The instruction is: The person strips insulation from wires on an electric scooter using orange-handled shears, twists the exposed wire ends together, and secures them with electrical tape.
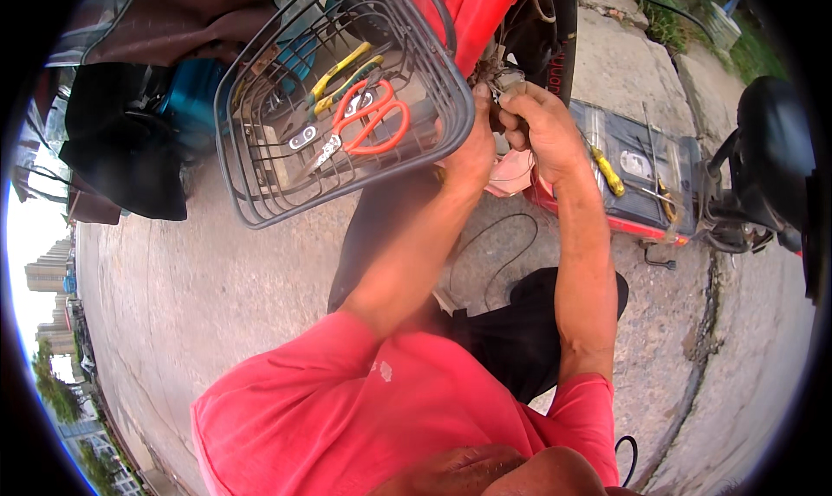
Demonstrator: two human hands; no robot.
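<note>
Here, wiring (490, 68) points lengthwise upward near the right fingers (522, 104)

Lettered in red along a black curved part (567, 36), upper frame, right of centre
Set sideways, running down close to its edge; showing also a small pale patch (386, 372) on the pinkish-red shirt (347, 418), lower centre, and a whitish patch (637, 165) on the dark flat panel (602, 125), right of centre, both too unclear to read

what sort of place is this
Outdoors, most likely a roadside: there is rough concrete ground underfoot, green grass at the upper right, and tall buildings in the distance at the left edge.
</note>
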